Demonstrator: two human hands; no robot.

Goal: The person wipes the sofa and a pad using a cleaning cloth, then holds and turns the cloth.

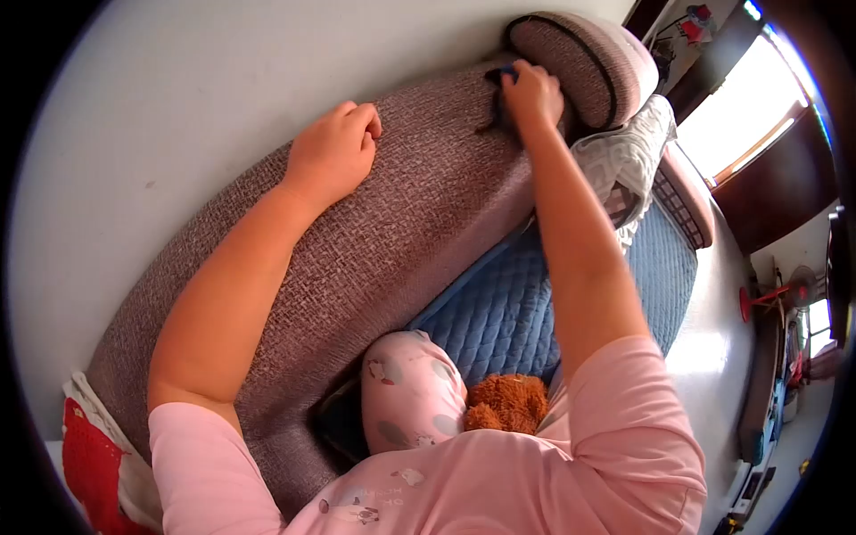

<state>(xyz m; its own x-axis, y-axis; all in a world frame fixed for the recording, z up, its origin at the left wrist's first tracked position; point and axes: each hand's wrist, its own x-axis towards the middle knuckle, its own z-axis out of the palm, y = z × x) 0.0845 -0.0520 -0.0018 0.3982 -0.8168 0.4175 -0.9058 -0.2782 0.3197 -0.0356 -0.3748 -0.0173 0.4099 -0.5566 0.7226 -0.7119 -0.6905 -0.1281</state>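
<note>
My left hand [332,150] rests on top of the brown woven sofa back [383,214], its fingers curled in, and nothing shows in them. Farther along, close to the raised cushion, my right hand [533,94] is closed around a small dark object with a blue part [496,100]. Most of that object is hidden by the fingers, so its kind cannot be made out. A thin dark part of it hangs down against the sofa fabric.
A rounded sofa cushion [580,67] stands at the far end, with a grey-white patterned cloth [620,169] beside it. Blue quilted cover [490,312] lies on the seat. Near my lap is a brown fluffy thing [506,403]. The white wall [223,89] runs behind the sofa.
</note>
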